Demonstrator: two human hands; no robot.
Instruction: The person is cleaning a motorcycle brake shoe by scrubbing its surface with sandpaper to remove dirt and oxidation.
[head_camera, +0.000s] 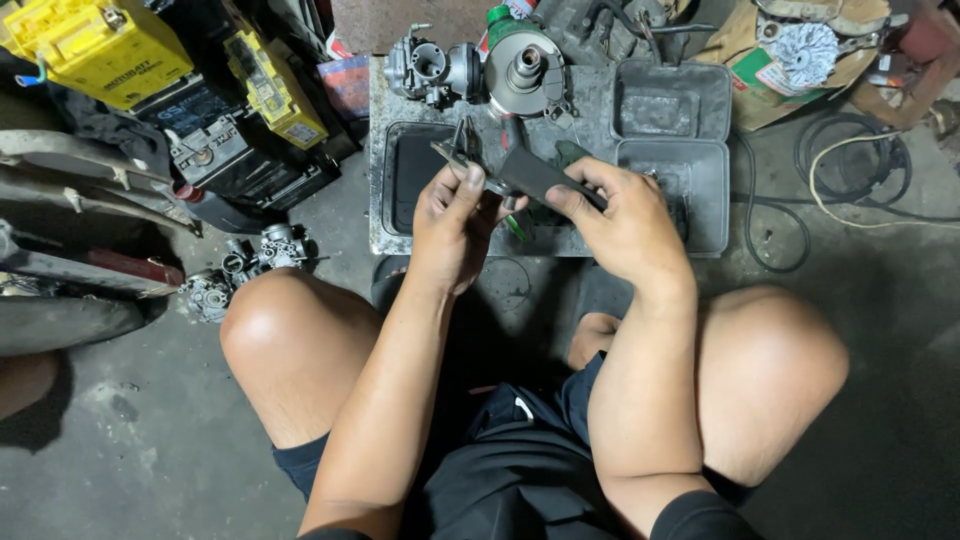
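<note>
I squat over a grey compartment tray on the floor. My left hand pinches a small metal part with a thin blade-like end, held above the tray. My right hand grips a dark flat strip that slants up to the left and meets the metal part. A green-handled tool pokes out below, between my hands. At the tray's far edge stand a carburettor and a round metal pulley part.
Yellow batteries and black ones are stacked at the left. Another carburettor lies on the floor by my left knee. Black and white cables coil at the right. A finned metal part rests on cardboard at top right.
</note>
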